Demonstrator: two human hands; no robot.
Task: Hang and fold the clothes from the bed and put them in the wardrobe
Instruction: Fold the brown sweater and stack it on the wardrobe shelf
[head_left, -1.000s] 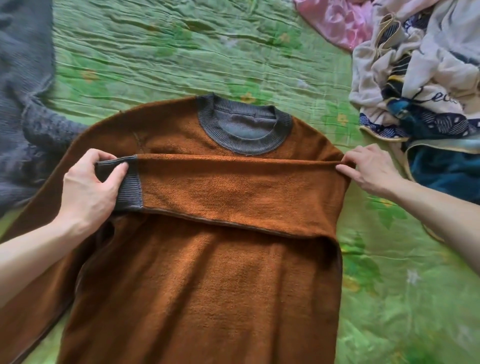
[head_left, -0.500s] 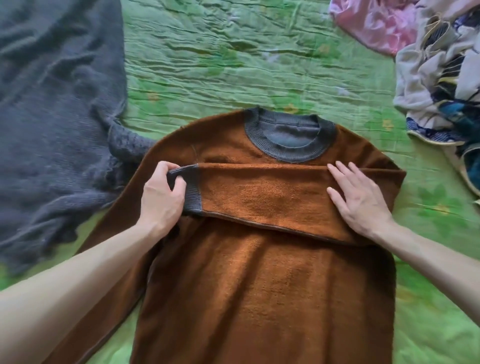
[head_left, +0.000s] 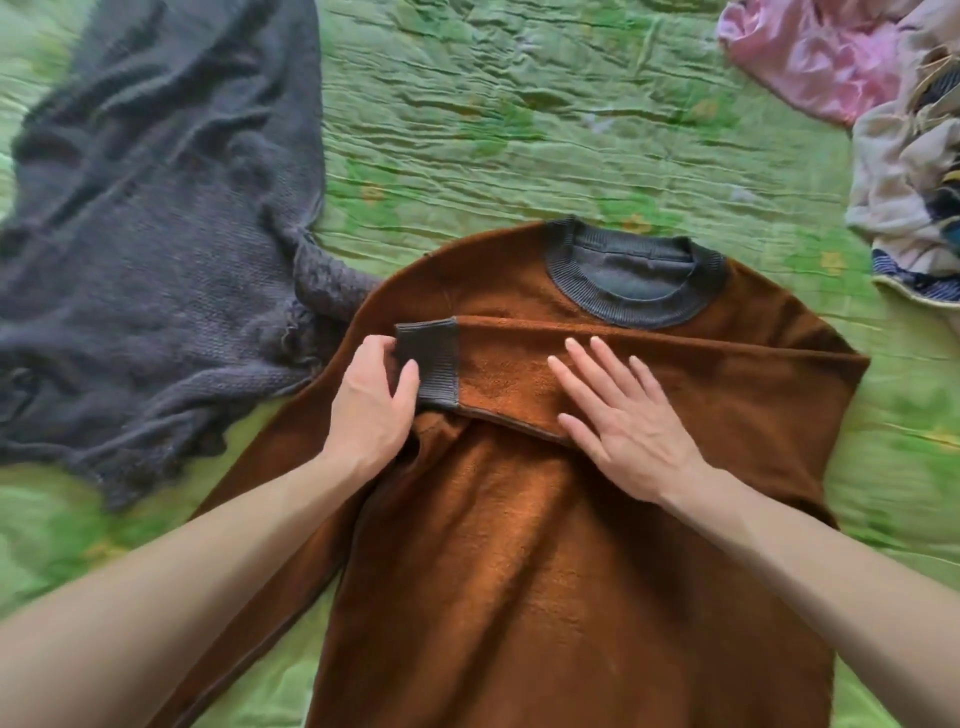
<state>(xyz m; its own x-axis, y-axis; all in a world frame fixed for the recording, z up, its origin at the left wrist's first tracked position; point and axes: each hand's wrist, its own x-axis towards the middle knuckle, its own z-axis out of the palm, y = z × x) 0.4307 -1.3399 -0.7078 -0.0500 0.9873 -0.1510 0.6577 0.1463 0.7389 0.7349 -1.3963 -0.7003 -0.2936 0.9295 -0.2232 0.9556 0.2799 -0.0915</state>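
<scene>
A brown sweater with a grey ribbed collar lies flat on the green bedspread. Its right sleeve is folded across the chest, and the grey cuff ends at the left side. My left hand holds that cuff, thumb on top of the ribbing. My right hand lies flat on the folded sleeve with the fingers spread and straight. The sweater's left sleeve runs down under my left forearm and is partly hidden.
A dark grey knitted garment lies crumpled at the left, touching the sweater's shoulder. At the upper right is a pink garment, and beside it a heap of beige and patterned clothes.
My right hand has slid left along the folded sleeve, from its right end to the middle, and now lies flat. My left hand keeps hold of the cuff. The view has shifted left.
</scene>
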